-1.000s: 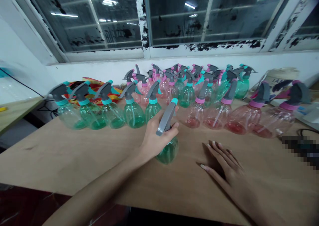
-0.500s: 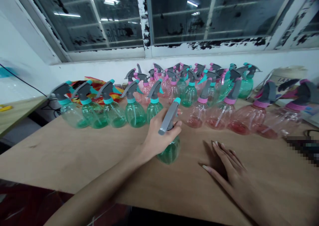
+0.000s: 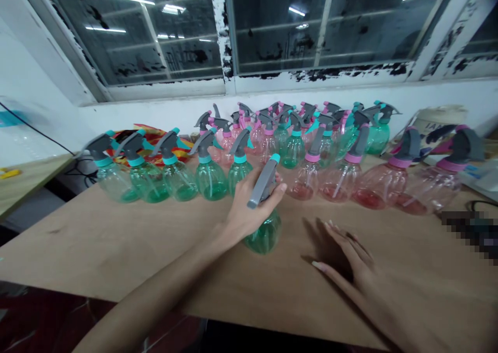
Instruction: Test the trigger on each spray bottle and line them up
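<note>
A person's left hand (image 3: 249,207) wraps the neck of a green sprayer (image 3: 265,223) standing on a wooden table (image 3: 116,239), thumb and fingers closed around it just under the grey trigger head (image 3: 263,181). The sprayer sits apart from the rest, just in front of a row of green bottles (image 3: 175,174) to the left and a row of pink bottles (image 3: 350,179) to the right, with a denser cluster (image 3: 295,130) behind, against the wall below the window (image 3: 311,26).

The likeliest mishap, judging by the crowding: a push forward or a swing of the forearm could knock the near rows over, and the round bottles would roll. A squeeze on the trigger could also wet the tabletop.

The left arm reaches in from the lower left, wrist bent slightly up. The right hand (image 3: 350,259) lies flat on the table just right of the sprayer, fingers spread loosely, holding nothing.
</note>
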A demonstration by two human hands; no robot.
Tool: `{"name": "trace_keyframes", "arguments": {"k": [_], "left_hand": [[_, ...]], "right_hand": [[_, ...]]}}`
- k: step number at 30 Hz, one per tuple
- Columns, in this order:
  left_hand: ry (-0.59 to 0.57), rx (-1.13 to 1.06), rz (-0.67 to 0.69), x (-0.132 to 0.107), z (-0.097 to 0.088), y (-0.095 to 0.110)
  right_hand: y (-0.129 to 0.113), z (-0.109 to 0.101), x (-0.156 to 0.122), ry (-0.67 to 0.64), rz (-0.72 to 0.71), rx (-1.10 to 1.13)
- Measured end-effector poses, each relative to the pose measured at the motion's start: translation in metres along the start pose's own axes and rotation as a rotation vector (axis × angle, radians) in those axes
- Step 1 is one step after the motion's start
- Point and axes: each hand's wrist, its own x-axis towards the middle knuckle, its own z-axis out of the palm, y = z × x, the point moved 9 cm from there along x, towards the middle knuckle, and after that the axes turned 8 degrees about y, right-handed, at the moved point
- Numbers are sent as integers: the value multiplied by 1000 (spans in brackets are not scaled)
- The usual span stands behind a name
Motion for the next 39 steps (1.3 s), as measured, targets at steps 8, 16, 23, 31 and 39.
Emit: {"name": "trace_keyframes", "arguments": {"k": [8, 16, 23, 31, 39], "left_hand": [[-43, -19, -44, -3, 4, -5], [-7, -82, -29, -5, -3, 0], [-86, -115, -30, -8, -4, -2], [-155, -2, -55, -38, -46, -24], [-204, 196, -209, -98, -96, -61]], "right_hand": [[-36, -13, 15, -103, 66, 111], [-87, -7, 57, -87, 45, 108], [-115, -1, 82, -10, 23, -54], [-109, 2, 95, -37, -2, -78], [-85, 13, 130, -139, 23, -221]]}}
